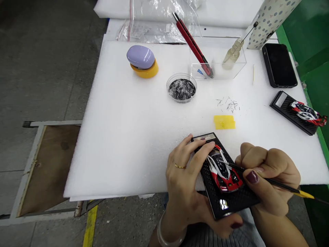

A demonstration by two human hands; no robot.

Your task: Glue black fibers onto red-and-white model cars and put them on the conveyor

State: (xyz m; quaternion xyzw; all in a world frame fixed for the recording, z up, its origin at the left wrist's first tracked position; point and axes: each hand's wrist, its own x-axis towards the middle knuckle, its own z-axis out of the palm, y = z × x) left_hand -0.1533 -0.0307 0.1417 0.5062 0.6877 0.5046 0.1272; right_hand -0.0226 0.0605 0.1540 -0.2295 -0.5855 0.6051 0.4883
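Note:
My left hand (183, 171) grips a black display base (227, 202) from its left side, with fingers on its upper end and the thumb at the lower edge. On the base sits a red, white and black model race car (223, 171). My right hand (269, 175) pinches a slim black tool with a yellow band (282, 186), like a fine brush. Its thin tip touches or hovers just over the car's middle; I cannot tell which. Beyond the base lie a yellow sticky piece (224, 122) and a scatter of tiny dark slivers (230, 104).
A round clear dish (181, 98) holds many fine black strands. Behind it, a clear box (218, 72) contains a red tweezer-like tool (191, 43) and a small bottle (232, 55). A second model car (307, 112), a black device (279, 65) and a purple-and-yellow container (142, 61) stand around.

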